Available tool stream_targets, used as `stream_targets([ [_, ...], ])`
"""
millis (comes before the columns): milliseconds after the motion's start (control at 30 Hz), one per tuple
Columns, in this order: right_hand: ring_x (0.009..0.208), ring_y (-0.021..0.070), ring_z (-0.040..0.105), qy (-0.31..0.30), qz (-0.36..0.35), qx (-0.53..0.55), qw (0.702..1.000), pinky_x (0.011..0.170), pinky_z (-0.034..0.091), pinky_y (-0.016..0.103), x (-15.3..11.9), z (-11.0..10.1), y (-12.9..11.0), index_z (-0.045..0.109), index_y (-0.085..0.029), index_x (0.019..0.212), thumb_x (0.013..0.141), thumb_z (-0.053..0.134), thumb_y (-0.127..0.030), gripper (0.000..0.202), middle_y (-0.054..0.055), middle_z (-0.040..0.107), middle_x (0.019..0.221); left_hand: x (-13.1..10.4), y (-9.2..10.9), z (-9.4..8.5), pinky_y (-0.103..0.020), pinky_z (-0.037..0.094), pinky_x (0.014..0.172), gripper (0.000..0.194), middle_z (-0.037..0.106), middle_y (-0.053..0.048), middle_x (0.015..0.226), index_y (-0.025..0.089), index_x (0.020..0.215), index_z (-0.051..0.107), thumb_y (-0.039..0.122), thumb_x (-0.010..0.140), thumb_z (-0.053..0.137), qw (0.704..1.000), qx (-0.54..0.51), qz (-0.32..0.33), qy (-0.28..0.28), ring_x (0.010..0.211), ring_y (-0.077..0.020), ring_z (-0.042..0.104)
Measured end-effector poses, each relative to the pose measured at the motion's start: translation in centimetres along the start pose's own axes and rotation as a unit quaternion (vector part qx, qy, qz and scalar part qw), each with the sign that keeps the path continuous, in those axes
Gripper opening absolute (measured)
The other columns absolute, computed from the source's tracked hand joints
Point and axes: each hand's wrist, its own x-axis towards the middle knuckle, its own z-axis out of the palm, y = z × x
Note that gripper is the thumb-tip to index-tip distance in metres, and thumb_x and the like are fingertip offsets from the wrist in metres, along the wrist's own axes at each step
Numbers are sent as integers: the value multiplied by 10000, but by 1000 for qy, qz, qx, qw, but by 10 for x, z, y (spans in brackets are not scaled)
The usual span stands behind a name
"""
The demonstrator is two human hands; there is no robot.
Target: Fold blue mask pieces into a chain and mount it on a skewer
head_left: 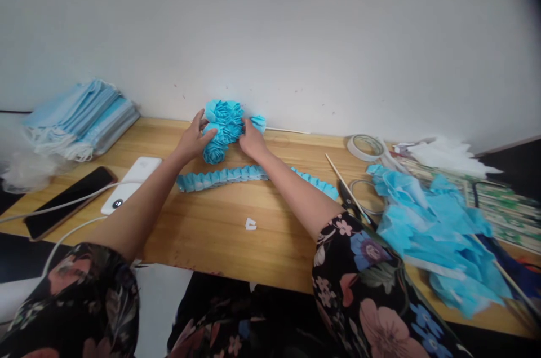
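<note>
A cluster of blue ruffled flowers (228,121) is at the back of the wooden table, near the wall. My left hand (195,135) cups its left side, thumb on a lower flower. On its right side, my right hand (252,139) has its fingers closed at the cluster's edge; what they pinch is hidden. Another blue ruffled piece (258,122) shows just behind my right hand. In front of the cluster a long pleated blue strip (220,177) lies across the table, passing under my right forearm. A small white scrap (251,224) lies nearer to me.
Stacked blue masks (91,115), a black phone (70,203) and a white power bank (131,184) with a cable are at left. At right are tape rolls (366,147), a stick (344,183), scissors (349,198) and crumpled blue fabric (435,228).
</note>
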Motion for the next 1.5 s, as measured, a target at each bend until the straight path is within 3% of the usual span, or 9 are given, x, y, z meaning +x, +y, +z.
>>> stream_targets([
  [200, 1356, 283, 565, -9, -17, 17, 1000, 1153, 445, 485, -10, -8, -2, 347, -92, 1558, 884, 366, -79, 674, 154, 583, 1472, -12, 10, -19, -510, 440, 1117, 859, 543, -221, 1477, 113, 1574, 322, 535, 870, 573, 996, 62, -59, 30, 1291, -322, 590],
  [300, 1391, 254, 536, -9, -35, 47, 998, 1185, 413, 456, -19, -15, -4, 362, -88, 1549, 882, 367, -57, 668, 150, 531, 1526, -26, 21, -27, -526, 433, 1119, 958, 501, -239, 1512, 77, 1577, 296, 563, 821, 627, 992, 105, -63, -13, 1327, -359, 556],
  [433, 1369, 237, 556, 1, -51, 91, 995, 1168, 432, 469, -38, -29, -3, 401, -142, 1527, 901, 397, -86, 628, 124, 585, 1475, -43, 37, -23, -503, 459, 1097, 1043, 498, -223, 1518, 107, 1570, 314, 524, 723, 757, 985, 150, -35, -77, 1358, -391, 523],
  [567, 1311, 238, 600, 11, -54, 115, 992, 1127, 476, 457, -64, -44, 6, 419, -166, 1520, 912, 424, -130, 610, 127, 605, 1445, -46, 45, -13, -476, 475, 1087, 996, 581, -176, 1439, 144, 1556, 346, 415, 704, 785, 982, 179, -12, -64, 1302, -375, 577],
  [733, 1153, 222, 683, 8, -52, 143, 988, 1066, 522, 452, -95, -51, 26, 455, -200, 1496, 913, 463, -172, 583, 123, 632, 1406, -41, 45, -9, -447, 483, 1064, 1018, 568, -185, 1461, 120, 1593, 275, 396, 732, 741, 978, 196, -28, -62, 1281, -359, 595],
  [1067, 1207, 234, 667, 27, -32, 172, 984, 1061, 527, 469, -121, -40, 54, 508, -188, 1437, 915, 489, -160, 523, 129, 675, 1350, -39, 48, -5, -437, 476, 1060, 926, 599, -202, 1425, 101, 1588, 319, 355, 790, 715, 964, 255, -54, -40, 1265, -365, 607],
  [1267, 1152, 218, 690, 25, -47, 179, 982, 1059, 530, 476, -132, -37, 58, 543, -224, 1396, 916, 494, -159, 487, 98, 704, 1305, -37, 37, -1, -452, 457, 1093, 949, 569, -201, 1464, 124, 1601, 285, 355, 793, 725, 969, 245, -40, -17, 1310, -368, 578],
  [1500, 1075, 217, 715, 39, -59, 177, 982, 1048, 538, 468, -142, -38, 52, 591, -222, 1350, 905, 488, -153, 462, 76, 739, 1226, -38, 27, -3, -483, 427, 1124, 1059, 476, -228, 1544, 120, 1607, 261, 402, 737, 795, 980, 193, -14, -35, 1353, -391, 531],
])
